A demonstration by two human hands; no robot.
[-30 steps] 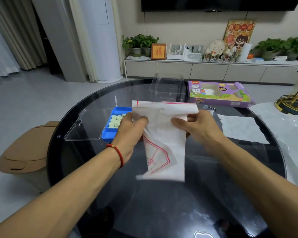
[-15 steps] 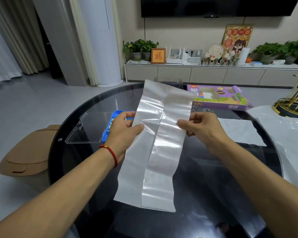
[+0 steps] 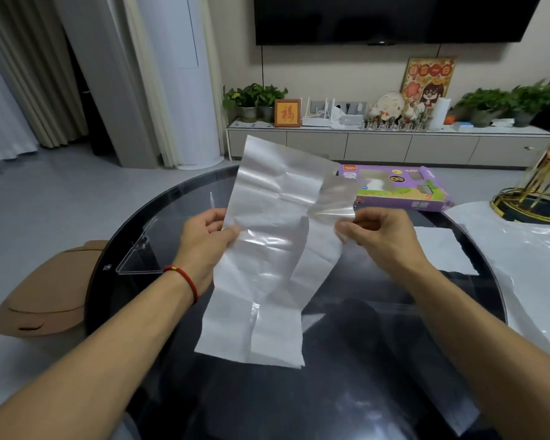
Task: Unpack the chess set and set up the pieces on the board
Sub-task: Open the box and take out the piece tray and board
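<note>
Translucent white plastic, creased along several folds: a thin folded sheet (image 3: 267, 249), judged to be the roll-out chess board, held upright above the dark glass table (image 3: 378, 360). The left hand (image 3: 204, 239) pinches the sheet's left edge, thumb in front and fingers (image 3: 208, 217) curled behind it. The right hand (image 3: 378, 236) pinches the right-hand flap at about the same height, its fingers clamped on the plastic. The lower part of the sheet hangs free, apart from the table top; no printed grid is visible on the side facing the camera.

The purple box (image 3: 397, 188) of the set lies flat near the far edge of the table, just beyond the right hand. A clear plastic lid (image 3: 137, 255) shows at the left, partly hidden by the left forearm; whether the pieces lie behind the sheet cannot be told. A white paper sheet (image 3: 442, 249) lies on the table to the right.

Step in hand, as judged: unfolding the board, which is only partly opened. The next move calls for drawing the two hands apart to open the remaining folds, then laying the sheet flat on the table, printed side up, in the free area near the body. The thin plastic is likely to curl back along its creases and may need smoothing.
</note>
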